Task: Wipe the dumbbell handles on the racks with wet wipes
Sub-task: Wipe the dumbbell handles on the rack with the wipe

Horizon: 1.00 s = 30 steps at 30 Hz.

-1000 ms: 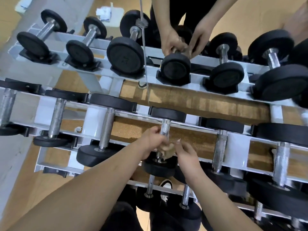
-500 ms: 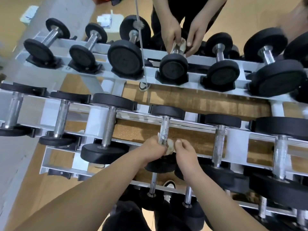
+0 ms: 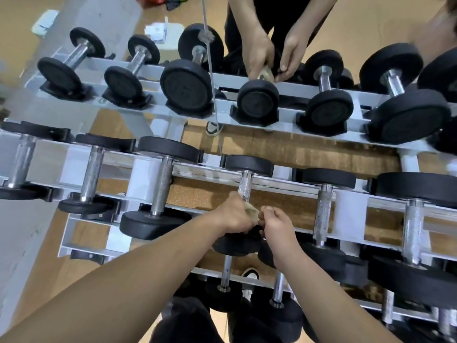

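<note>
The left hand [image 3: 235, 215] gripped the wet wipe [image 3: 251, 211] round the dumbbell handle [image 3: 245, 185] while the right hand [image 3: 278, 225] pinched its free end.

No legible text — none anywhere.

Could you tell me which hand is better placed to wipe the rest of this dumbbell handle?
Probably the left hand: it holds the wipe against the handle, just below the bare knurled stretch. The right hand only pinches the wipe's loose end beside it.
</note>
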Each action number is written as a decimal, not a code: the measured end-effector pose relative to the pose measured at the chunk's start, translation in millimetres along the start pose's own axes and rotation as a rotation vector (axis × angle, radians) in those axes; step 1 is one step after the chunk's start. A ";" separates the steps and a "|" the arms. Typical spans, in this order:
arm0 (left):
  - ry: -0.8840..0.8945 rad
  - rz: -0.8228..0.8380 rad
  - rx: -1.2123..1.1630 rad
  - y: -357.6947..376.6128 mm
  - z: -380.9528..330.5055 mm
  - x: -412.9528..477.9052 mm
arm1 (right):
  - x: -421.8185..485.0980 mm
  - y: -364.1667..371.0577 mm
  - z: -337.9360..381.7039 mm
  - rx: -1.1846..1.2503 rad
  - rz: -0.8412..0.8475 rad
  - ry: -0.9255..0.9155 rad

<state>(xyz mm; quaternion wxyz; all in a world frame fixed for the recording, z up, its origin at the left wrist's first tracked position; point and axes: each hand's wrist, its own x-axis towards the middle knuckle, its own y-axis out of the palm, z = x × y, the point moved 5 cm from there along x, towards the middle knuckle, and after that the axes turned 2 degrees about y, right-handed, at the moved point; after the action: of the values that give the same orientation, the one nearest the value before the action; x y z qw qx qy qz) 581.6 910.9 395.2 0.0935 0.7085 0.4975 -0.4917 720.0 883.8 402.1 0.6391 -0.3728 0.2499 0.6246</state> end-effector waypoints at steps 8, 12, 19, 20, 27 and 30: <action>0.147 -0.229 0.013 7.3 9.6 -4.1 | -7.9 -12.1 -2.5 -0.019 -0.022 -0.007; 0.129 -0.289 0.091 -23.4 29.9 -22.1 | -4.7 -13.0 -4.5 -0.031 -0.008 -0.020; 0.434 -0.745 0.037 -54.4 -29.6 -56.2 | -2.4 -10.3 -3.4 0.004 0.010 -0.032; 0.409 -0.682 0.054 -37.5 -32.5 -51.8 | -3.1 -10.5 -4.0 0.009 0.014 -0.029; 0.181 -0.458 0.220 13.5 -31.4 -18.3 | -4.7 -15.7 -9.1 0.004 0.051 -0.034; 0.081 -0.445 0.222 -0.4 -38.5 2.3 | -5.3 -18.2 -10.1 0.005 0.041 -0.036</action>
<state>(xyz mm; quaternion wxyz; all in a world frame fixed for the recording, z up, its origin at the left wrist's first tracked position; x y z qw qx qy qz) 604.6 936.4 412.7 -0.1153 0.6066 0.5877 -0.5229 739.0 873.7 403.2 0.6315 -0.3546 0.2474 0.6437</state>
